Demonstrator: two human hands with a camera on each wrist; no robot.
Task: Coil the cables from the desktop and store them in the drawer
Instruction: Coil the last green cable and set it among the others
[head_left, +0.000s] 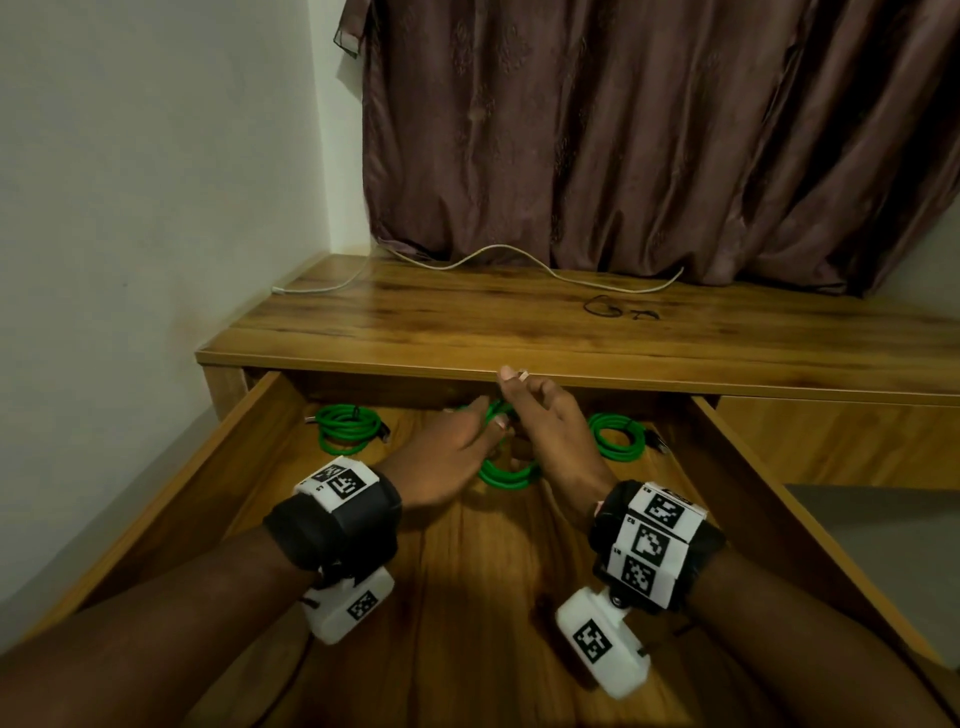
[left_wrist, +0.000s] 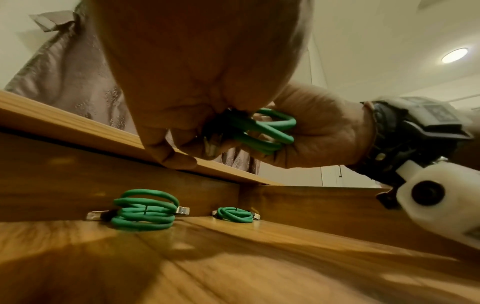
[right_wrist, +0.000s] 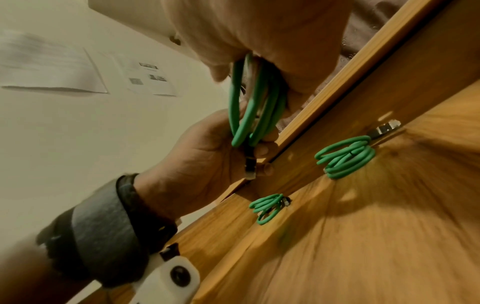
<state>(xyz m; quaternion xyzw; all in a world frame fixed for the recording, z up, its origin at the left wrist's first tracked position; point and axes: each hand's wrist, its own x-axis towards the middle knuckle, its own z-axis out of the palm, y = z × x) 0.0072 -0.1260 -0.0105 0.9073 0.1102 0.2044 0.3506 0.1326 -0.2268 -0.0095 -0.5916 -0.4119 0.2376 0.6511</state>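
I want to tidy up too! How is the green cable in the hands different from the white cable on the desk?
The green cable is looped into a coil; the white cable lies stretched out and wavy. The left hand and right hand hold the green one over the drawer; nobody touches the white one.

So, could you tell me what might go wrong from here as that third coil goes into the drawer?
1. The green coil, held by the left hand and right hand, shows no tie; it may spring loose when released.
2. Landing between the left coil and right coil, it could snag them.
3. The white cable remains on the desktop.
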